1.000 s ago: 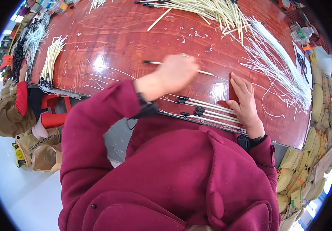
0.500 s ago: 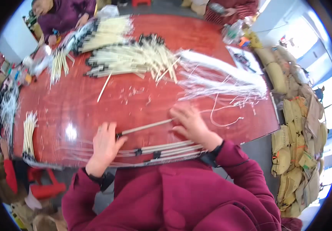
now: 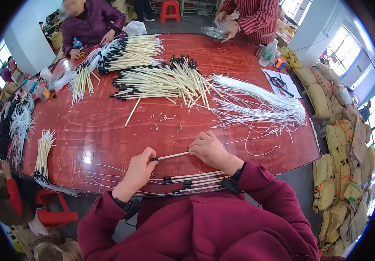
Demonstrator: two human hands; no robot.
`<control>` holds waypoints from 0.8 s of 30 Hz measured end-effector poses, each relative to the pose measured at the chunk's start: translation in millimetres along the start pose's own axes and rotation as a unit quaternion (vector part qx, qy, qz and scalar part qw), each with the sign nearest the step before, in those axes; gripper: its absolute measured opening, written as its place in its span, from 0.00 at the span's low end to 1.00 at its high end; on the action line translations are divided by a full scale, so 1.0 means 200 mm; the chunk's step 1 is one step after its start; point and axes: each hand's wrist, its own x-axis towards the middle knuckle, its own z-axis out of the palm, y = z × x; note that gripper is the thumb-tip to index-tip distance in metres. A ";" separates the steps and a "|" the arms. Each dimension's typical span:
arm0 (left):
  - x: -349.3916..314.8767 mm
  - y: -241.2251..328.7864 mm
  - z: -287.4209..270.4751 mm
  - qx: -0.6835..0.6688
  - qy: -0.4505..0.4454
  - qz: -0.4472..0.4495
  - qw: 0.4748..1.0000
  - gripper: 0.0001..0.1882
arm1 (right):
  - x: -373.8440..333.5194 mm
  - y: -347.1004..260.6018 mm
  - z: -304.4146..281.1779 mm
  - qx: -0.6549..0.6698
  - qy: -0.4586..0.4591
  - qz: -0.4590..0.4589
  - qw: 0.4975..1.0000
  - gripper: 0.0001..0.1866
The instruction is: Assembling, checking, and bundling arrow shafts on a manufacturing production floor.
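Note:
A thin cream tube with a black end piece (image 3: 173, 155) lies level between my hands, close above the red table. My left hand (image 3: 138, 169) pinches its black end. The fingers of my right hand (image 3: 209, 151) are closed on the other end, and a fine white strand (image 3: 261, 155) runs from near that hand out to the right. Several similar tubes (image 3: 199, 176) with black ends and trailing white strands lie along the near table edge, just below my hands. Beyond my hands is a large pile of cream tubes with black ends (image 3: 155, 85).
White strands (image 3: 257, 98) lie bundled at the right of the red table (image 3: 109, 126). A tube bundle (image 3: 44, 150) sits at the left edge. Pliers-like tools (image 3: 282, 83) rest on white paper. Opposite are two people, one holding a metal bowl (image 3: 214, 33). Filled sacks (image 3: 324, 187) line the right.
My left hand has moved right and closed on the tube's black end. My right hand, with fingers spread before, is now closed on the other end. The whole view has shifted slightly.

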 end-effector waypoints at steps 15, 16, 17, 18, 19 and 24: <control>-0.73 -0.54 -0.73 0.400 0.121 -0.222 0.881 0.07 | -0.28 0.07 -0.20 0.042 -0.052 0.039 0.997 0.09; -0.78 -0.53 -0.74 0.404 0.082 -0.237 0.879 0.08 | -0.30 0.04 -0.23 0.091 -0.092 0.085 0.988 0.11; -0.82 -0.51 -0.74 0.406 0.085 -0.244 0.877 0.08 | -0.29 0.02 -0.25 0.095 -0.093 0.078 0.988 0.11; -0.84 -0.43 -0.75 0.332 0.124 -0.204 0.912 0.09 | -0.28 0.00 -0.26 0.087 -0.068 0.076 0.991 0.13; -0.85 -0.36 -0.77 0.255 0.162 -0.161 0.939 0.10 | -0.27 -0.01 -0.27 0.079 -0.043 0.074 0.993 0.16; -0.87 0.14 -0.95 -0.719 0.027 0.335 0.609 0.13 | -0.33 0.02 -0.26 0.033 -0.003 0.066 0.997 0.22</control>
